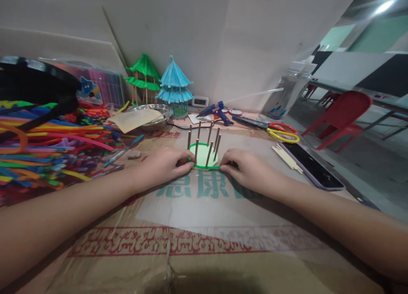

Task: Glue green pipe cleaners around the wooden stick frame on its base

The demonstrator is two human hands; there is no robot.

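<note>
A round pale-green base [204, 156] lies flat in front of me, with several thin brown sticks [196, 151] standing upright around it. A green strip that looks like a pipe cleaner [207, 167] runs along its edge. With thumb and fingers pinched, my left hand [170, 163] grips this rim at the near left. My right hand [244, 166] pinches the rim at the near right. The fingertips partly hide the strip at both places. Under the base, a translucent sheet [191, 213] covers a printed cardboard surface [134, 268].
Colourful pipe cleaners [47, 145] are heaped at left beside a pen [124, 150]. Behind stand a green pavilion model [145, 75], a blue one [175, 88], a metal bowl [162, 111] and a glue gun [215, 111]. Scissors [270, 128], pale sticks [287, 158] and a phone [314, 164] lie right.
</note>
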